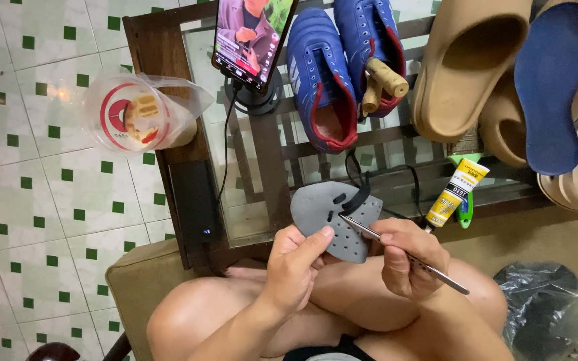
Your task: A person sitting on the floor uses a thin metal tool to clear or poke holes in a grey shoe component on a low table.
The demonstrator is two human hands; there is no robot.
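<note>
Over at the left edge of the glass table (255, 220), a plastic cup (132, 113) in a clear bag is sitting beside open tiled floor. Nearer the middle, the left hand (296, 264) is gripping a grey perforated shoe piece (332, 224) just above the knees, thumb pressing its lower edge. The right hand (406, 257) is closing around a thin metal tool (403, 254), its tip touching the piece. Farther right, a yellow glue tube (456, 194) is lying near the table's front edge, below blue shoes (342, 67) and tan clogs (469, 60).
</note>
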